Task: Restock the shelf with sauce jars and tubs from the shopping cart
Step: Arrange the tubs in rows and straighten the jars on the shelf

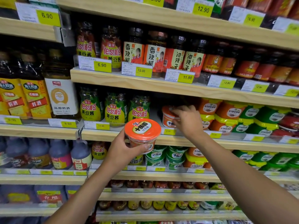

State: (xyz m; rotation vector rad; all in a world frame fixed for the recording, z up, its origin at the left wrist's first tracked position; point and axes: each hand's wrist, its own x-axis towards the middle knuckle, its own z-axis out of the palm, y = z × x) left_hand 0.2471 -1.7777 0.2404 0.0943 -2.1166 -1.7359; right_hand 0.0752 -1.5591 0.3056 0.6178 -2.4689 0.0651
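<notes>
Left hand [121,149] grips orange tub [142,128], label half-covered.

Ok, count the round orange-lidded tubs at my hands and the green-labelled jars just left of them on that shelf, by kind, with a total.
Round orange-lidded tubs: 2 (first tub gripped by the left hand; second tub on the shelf under the right hand)
Green-labelled jars: 3
Total: 5
</notes>
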